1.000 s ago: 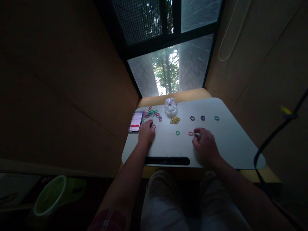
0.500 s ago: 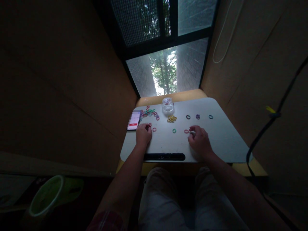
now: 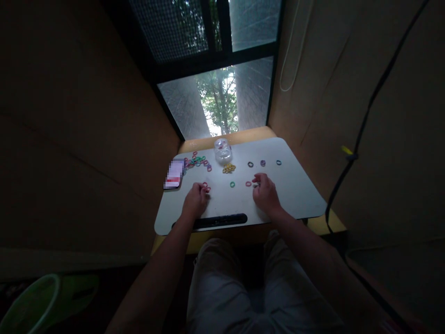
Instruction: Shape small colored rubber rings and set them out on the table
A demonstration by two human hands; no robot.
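Observation:
My left hand (image 3: pixel 195 200) rests low over the white lap table, its thumb and fingers pinched on a small red hair tie (image 3: pixel 208 189). Right by its fingertips is another red hair tie (image 3: pixel 205 184). My right hand (image 3: pixel 265 194) is closed in a pinch beside a pink hair tie (image 3: pixel 248 184); what sits between its fingers is too small to make out. Between the hands lies a green hair tie (image 3: pixel 232 184). Further back are a yellow pile of hair ties (image 3: pixel 228 168) and a mixed-colour pile (image 3: pixel 196 160).
A clear jar (image 3: pixel 223 150) stands at the back of the lap table (image 3: pixel 295 199). Dark (image 3: pixel 250 164), purple (image 3: pixel 263 163) and teal (image 3: pixel 278 163) ties lie apart at right. A phone (image 3: pixel 174 173) lies left. A dark cable (image 3: pixel 361 134) hangs right; a green basket (image 3: pixel 55 297) is lower left.
The view has shifted, so the table appears further left. My left hand has brought its red hair tie down beside the one on the table. My right hand stays near the pink tie.

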